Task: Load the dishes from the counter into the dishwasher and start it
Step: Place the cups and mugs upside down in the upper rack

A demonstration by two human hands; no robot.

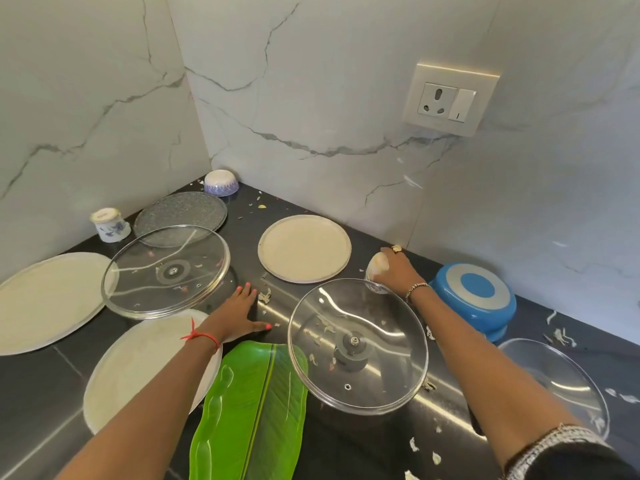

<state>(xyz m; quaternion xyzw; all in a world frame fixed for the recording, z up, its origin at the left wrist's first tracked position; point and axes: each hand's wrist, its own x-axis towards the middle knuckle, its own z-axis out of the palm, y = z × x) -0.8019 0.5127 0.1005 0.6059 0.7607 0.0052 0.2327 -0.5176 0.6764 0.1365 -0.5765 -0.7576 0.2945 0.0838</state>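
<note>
Glossy green leaf-shaped plate [249, 410] lies closest to me, between my forearms on the dark stone tabletop [34, 393]. My right hand [398, 271] curls its fingers over a small pale cup [376, 266], grasping it just beyond a domed glass lid [381, 323]. My left hand [239, 313] rests flat, fingers spread and released, beside a second glass lid [149, 289]. A round matte cream plate [304, 248] sits farther back, an upturned blue bowl [474, 299] to the right. Pale scraps speckle the tabletop; veined marble walls [311, 98] meet in a corner.
</note>
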